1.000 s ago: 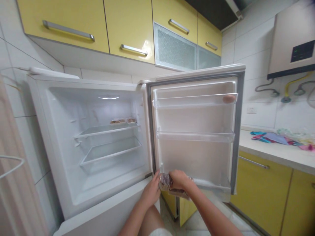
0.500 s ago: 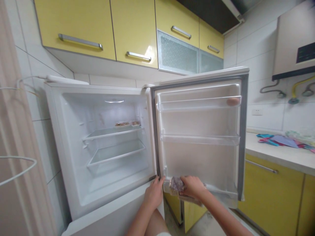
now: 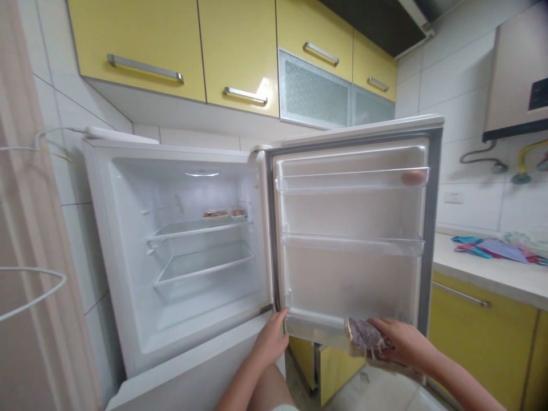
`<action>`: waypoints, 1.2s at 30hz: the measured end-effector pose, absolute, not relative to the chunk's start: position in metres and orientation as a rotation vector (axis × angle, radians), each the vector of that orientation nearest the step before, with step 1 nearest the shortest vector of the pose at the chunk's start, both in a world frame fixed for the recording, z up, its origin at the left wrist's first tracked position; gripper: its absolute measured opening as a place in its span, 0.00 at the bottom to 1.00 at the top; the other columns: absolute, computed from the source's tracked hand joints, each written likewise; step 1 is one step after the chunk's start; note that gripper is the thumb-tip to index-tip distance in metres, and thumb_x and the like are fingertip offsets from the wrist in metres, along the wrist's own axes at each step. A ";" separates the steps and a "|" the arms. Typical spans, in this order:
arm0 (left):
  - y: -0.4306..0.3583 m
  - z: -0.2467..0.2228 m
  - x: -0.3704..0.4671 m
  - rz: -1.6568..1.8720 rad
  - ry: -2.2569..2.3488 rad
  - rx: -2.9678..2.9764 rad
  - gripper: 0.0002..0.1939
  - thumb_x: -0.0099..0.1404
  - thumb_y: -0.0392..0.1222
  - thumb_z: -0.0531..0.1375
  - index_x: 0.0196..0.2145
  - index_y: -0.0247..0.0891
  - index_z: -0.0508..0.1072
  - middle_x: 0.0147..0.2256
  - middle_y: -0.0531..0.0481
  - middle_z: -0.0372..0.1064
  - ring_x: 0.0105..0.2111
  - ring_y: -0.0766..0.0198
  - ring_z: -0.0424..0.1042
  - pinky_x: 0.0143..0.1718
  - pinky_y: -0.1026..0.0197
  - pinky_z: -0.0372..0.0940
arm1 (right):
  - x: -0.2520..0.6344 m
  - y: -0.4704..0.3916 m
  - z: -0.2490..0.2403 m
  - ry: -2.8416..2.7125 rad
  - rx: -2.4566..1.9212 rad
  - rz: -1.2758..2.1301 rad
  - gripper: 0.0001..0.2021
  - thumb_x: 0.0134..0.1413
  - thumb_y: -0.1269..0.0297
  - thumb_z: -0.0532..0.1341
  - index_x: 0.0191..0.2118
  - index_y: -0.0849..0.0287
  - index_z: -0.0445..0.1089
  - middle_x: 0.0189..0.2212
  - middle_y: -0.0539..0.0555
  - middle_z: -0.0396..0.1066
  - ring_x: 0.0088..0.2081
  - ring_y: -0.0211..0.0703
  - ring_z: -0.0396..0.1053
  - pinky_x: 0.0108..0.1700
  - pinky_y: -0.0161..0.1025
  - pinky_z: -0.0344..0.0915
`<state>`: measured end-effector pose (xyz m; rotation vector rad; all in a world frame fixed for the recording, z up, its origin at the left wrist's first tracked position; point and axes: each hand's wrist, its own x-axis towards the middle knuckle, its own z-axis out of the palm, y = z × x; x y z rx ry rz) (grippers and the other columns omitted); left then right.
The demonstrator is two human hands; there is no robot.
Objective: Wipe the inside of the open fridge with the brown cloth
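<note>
A fridge stands with its door (image 3: pixel 351 211) swung wide to the right. My right hand (image 3: pixel 400 342) grips a grey-brown cloth (image 3: pixel 366 337) against the lowest door shelf (image 3: pixel 314 328), right of its middle. Near the hinge side, my left hand (image 3: pixel 272 337) touches the left end of that shelf, its fingers partly spread and holding nothing. Inside the fridge, small packs of food (image 3: pixel 216 214) rest on the upper glass shelf (image 3: pixel 192 229). An egg-like reddish item (image 3: pixel 413 177) lies in the top door shelf.
Yellow wall cabinets (image 3: pixel 237 51) hang above. On the right, a counter (image 3: pixel 505 279) carries colourful cloths (image 3: pixel 500 249). A white cable (image 3: pixel 55 277) loops at the left. Below the door, a yellow cabinet door (image 3: pixel 338 371) stands ajar.
My right hand has moved right along the lowest door shelf with the cloth. My left hand stays near the hinge side. The view has shifted slightly.
</note>
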<state>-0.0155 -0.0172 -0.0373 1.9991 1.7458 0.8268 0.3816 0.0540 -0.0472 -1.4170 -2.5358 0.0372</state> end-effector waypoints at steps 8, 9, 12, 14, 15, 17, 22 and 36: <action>-0.011 -0.048 -0.016 0.916 1.600 1.777 0.46 0.53 0.30 0.55 0.70 0.38 0.51 0.66 0.40 0.60 0.62 0.54 0.65 0.63 0.52 0.60 | 0.327 0.048 -0.021 -2.592 -1.641 -0.099 0.17 0.43 0.69 0.64 0.44 0.57 0.76 0.41 0.64 0.79 0.45 0.63 0.77 0.42 0.46 0.69; -0.009 -0.049 -0.016 0.930 1.557 1.723 0.48 0.52 0.29 0.56 0.71 0.38 0.48 0.66 0.39 0.60 0.61 0.54 0.66 0.63 0.52 0.61 | 0.314 0.048 -0.017 -2.611 -1.640 -0.101 0.17 0.43 0.69 0.65 0.44 0.58 0.76 0.42 0.65 0.79 0.45 0.63 0.77 0.42 0.46 0.69; -0.003 -0.049 -0.019 0.951 1.443 1.615 0.54 0.50 0.28 0.56 0.72 0.38 0.41 0.68 0.36 0.57 0.62 0.54 0.66 0.62 0.51 0.61 | 0.275 0.050 -0.010 -2.634 -1.606 -0.079 0.19 0.43 0.65 0.68 0.45 0.59 0.76 0.43 0.65 0.79 0.46 0.63 0.77 0.44 0.46 0.70; -0.001 -0.049 -0.021 0.951 1.411 1.588 0.55 0.48 0.27 0.56 0.72 0.38 0.41 0.68 0.35 0.56 0.64 0.53 0.64 0.64 0.50 0.58 | 0.247 0.051 -0.007 -2.639 -1.584 -0.065 0.19 0.44 0.62 0.69 0.45 0.59 0.76 0.44 0.66 0.79 0.46 0.62 0.77 0.45 0.46 0.70; 0.000 -0.048 -0.022 0.952 1.401 1.587 0.55 0.48 0.27 0.56 0.72 0.38 0.42 0.68 0.36 0.57 0.65 0.52 0.62 0.65 0.49 0.57 | 0.232 0.051 -0.006 -2.642 -1.572 -0.058 0.19 0.44 0.62 0.69 0.45 0.60 0.76 0.44 0.66 0.79 0.46 0.62 0.77 0.45 0.46 0.70; 0.001 -0.047 -0.024 0.961 1.381 1.591 0.54 0.47 0.27 0.56 0.71 0.38 0.44 0.66 0.38 0.60 0.66 0.52 0.60 0.67 0.48 0.54 | 0.201 0.051 -0.003 -2.648 -1.549 -0.045 0.19 0.46 0.63 0.68 0.46 0.60 0.76 0.44 0.66 0.79 0.46 0.62 0.77 0.46 0.46 0.71; 0.006 -0.047 -0.029 1.042 1.313 1.583 0.53 0.49 0.30 0.57 0.71 0.37 0.43 0.66 0.40 0.61 0.66 0.53 0.60 0.67 0.49 0.53 | 0.131 0.050 0.003 -2.661 -1.516 0.008 0.18 0.45 0.66 0.69 0.45 0.62 0.77 0.43 0.68 0.79 0.46 0.59 0.78 0.46 0.45 0.72; -0.011 -0.034 -0.020 0.813 1.696 1.956 0.49 0.51 0.31 0.57 0.70 0.27 0.47 0.73 0.31 0.37 0.73 0.51 0.38 0.72 0.51 0.38 | 0.169 0.042 -0.018 -2.587 -1.343 -0.075 0.17 0.50 0.67 0.63 0.48 0.60 0.70 0.45 0.63 0.77 0.45 0.56 0.76 0.44 0.43 0.68</action>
